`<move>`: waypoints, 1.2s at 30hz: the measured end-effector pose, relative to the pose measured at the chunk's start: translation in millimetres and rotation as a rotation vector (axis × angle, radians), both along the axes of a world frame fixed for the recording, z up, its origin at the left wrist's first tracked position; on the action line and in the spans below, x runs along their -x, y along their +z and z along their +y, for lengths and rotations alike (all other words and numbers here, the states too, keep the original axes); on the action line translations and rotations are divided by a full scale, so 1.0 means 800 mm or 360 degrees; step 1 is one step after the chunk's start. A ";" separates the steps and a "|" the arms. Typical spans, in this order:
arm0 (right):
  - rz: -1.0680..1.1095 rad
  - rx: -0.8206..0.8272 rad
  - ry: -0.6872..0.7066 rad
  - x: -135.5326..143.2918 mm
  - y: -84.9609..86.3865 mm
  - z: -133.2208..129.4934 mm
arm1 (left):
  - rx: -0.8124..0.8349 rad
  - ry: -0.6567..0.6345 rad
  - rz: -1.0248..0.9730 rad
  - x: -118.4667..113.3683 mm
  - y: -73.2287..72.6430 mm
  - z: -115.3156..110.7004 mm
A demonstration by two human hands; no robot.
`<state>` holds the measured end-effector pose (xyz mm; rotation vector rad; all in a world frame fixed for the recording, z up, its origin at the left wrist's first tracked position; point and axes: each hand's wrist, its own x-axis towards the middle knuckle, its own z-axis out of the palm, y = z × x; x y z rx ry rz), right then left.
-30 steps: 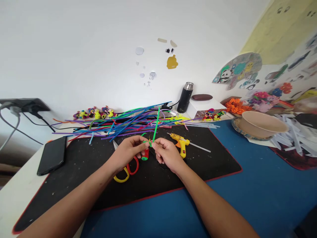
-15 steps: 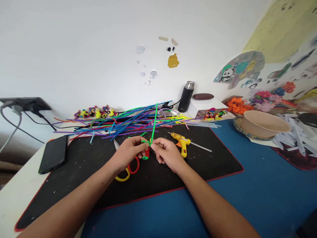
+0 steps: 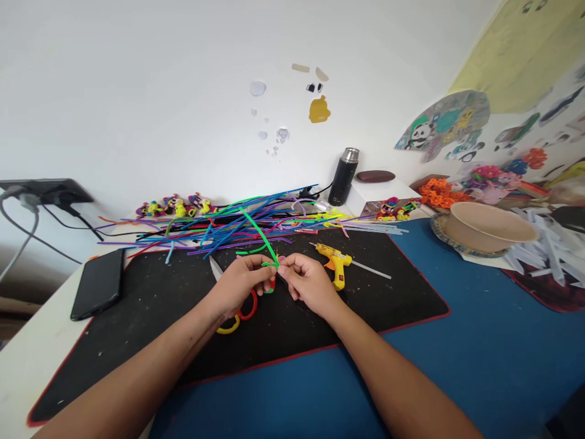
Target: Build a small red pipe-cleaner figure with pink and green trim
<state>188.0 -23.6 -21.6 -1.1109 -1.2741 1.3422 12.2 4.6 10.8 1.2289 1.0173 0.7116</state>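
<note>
Both hands meet over the black mat, pinching a bright green pipe cleaner. Its long free end slants up and to the left from my fingertips. My left hand is closed on the green pipe cleaner near a small bend or loop, and a small red and green piece shows partly behind its fingers. My right hand pinches the pipe cleaner's lower end with thumb and index finger. Scissors with red and yellow handles lie under my left hand, partly covered. A yellow glue gun lies right of my right hand.
A heap of coloured pipe cleaners spreads along the wall. Behind stand a black thermos and a white box. A phone lies at left. At right are a beige bowl and small figures.
The green pipe cleaner's free end has swung from nearly upright over to the left. The red and green piece is now more hidden by my left fingers.
</note>
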 end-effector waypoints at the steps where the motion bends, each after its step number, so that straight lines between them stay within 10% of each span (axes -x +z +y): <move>1: 0.0012 0.0014 0.0004 0.000 0.001 0.000 | 0.0007 -0.0004 -0.0005 0.001 0.000 0.001; 26: 0.0479 0.0219 0.0077 -0.004 0.010 0.000 | 0.0141 -0.0295 -0.0016 0.007 0.004 0.001; 36: 0.0323 0.0015 -0.0060 0.000 0.010 -0.001 | 0.0348 -0.0012 -0.0336 -0.008 0.000 -0.012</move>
